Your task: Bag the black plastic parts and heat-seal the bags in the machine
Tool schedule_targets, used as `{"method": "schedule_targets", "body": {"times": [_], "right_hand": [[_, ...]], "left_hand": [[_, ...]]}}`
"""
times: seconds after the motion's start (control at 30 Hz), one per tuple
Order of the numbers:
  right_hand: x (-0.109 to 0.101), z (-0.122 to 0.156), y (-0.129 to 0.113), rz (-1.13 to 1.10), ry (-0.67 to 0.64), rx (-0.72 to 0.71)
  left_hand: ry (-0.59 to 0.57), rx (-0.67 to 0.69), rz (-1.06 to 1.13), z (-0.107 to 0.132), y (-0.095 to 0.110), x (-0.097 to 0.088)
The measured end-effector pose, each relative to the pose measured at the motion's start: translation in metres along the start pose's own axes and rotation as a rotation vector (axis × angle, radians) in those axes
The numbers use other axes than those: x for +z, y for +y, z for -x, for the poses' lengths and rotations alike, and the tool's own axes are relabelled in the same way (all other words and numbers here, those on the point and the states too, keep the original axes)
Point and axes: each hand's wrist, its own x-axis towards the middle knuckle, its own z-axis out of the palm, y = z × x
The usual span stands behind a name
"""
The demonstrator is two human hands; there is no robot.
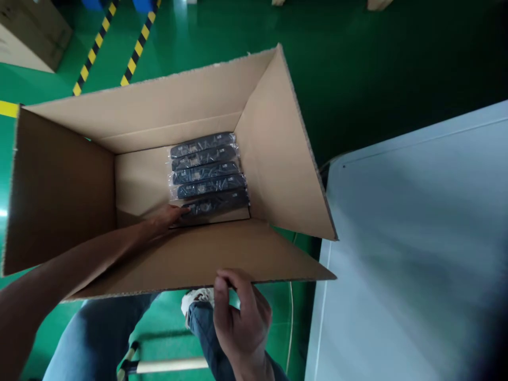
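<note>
An open cardboard box (159, 114) stands before me with its flaps raised. On its floor, toward the right end, several long dark items in clear plastic bags (208, 170) lie side by side in a row. My left hand (169, 216) reaches down inside the box. Its fingers are closed at the left end of the nearest bagged dark item (222, 202); the fingertips are partly hidden. Outside the box, my right hand (242, 312) pinches the top edge of the near flap (190, 259) between thumb and fingers.
A pale grey flat surface (405, 222) lies to the right of the box. Another cardboard box (34, 32) sits at the far left. Yellow-black tape strips (138, 45) mark the green floor (222, 32). Below are my legs (95, 338) and a pale bar (170, 365).
</note>
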Motion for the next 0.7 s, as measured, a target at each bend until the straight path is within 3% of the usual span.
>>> {"method": "schedule_targets", "body": {"times": [0.1,0.2,0.3,0.4,0.47,0.57,0.7], "right_hand": [[-0.002,0.000,0.005,0.030,0.005,-0.035],[0.000,0.000,0.010,0.015,-0.024,0.012],[0.005,-0.001,0.008,-0.018,-0.055,0.099],[0.008,0.000,-0.008,-0.102,-0.032,0.132],[0.007,0.007,-0.028,-0.207,-0.019,0.132],[0.000,0.027,-0.064,-0.428,-0.057,0.180],[-0.018,0.062,-0.109,-0.652,-0.004,0.331]], "left_hand": [[-0.033,0.025,0.070,0.026,0.022,-0.013],[-0.006,0.069,0.136,0.068,0.048,-0.034],[0.044,0.152,0.194,0.131,0.068,-0.059],[0.102,0.282,0.253,0.211,0.071,-0.079],[0.115,0.374,0.319,0.264,0.060,-0.085],[0.103,0.460,0.494,0.330,0.028,-0.076],[0.022,0.400,0.612,0.381,-0.033,-0.044]]}}
